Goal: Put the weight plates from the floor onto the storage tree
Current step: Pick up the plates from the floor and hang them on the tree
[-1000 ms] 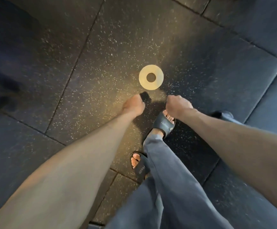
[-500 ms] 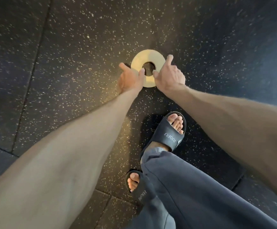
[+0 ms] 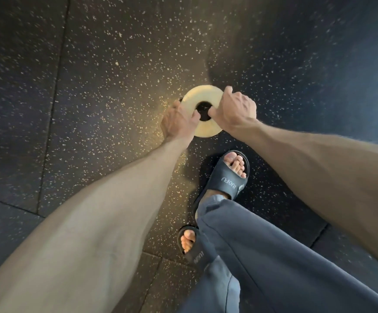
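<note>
Just ahead of the front black slide point(image 3: 226, 179), the left hand point(image 3: 179, 123) and right hand point(image 3: 235, 111) now grip the pale weight plate point(image 3: 202, 94). Half a second ago they only reached its near edge. Each hooks a thumb into the centre hole, with fingers curled round the rim. The plate sits low over the speckled rubber floor point(image 3: 115, 64); I cannot tell whether it is lifted.

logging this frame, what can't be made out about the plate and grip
Head view: storage tree, outside the frame.
Head view: any markings on the weight plate are lost to blur; lifted or flat on the floor, cannot tell.
Head view: fingertips of left hand and right hand beyond the rim, hidden by hands and plate.
</note>
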A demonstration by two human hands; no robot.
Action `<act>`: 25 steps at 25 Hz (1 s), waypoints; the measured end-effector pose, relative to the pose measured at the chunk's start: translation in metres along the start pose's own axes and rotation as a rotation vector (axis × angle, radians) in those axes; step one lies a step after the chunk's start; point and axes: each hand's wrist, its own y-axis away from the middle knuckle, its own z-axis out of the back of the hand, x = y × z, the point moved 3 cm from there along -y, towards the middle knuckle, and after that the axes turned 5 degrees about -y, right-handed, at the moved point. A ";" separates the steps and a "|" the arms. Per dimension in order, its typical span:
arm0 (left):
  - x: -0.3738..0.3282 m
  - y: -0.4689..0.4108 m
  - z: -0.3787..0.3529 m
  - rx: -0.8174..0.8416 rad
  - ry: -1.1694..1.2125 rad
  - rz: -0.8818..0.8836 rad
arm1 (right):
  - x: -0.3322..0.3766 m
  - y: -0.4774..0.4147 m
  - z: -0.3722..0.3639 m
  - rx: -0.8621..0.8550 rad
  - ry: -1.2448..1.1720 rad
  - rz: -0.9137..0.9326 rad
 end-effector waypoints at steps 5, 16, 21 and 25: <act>-0.028 0.093 0.099 0.124 -0.109 -0.181 | -0.014 0.118 0.089 0.095 -0.216 -0.160; -0.127 0.358 0.376 0.193 -0.377 -0.553 | -0.009 0.419 0.309 -0.088 -0.910 -0.534; -0.145 0.485 0.433 0.146 -0.386 -0.887 | -0.011 0.579 0.350 -0.481 -1.155 -0.583; -0.140 0.581 0.448 0.137 -0.348 -1.025 | -0.015 0.693 0.362 -0.616 -1.267 -0.569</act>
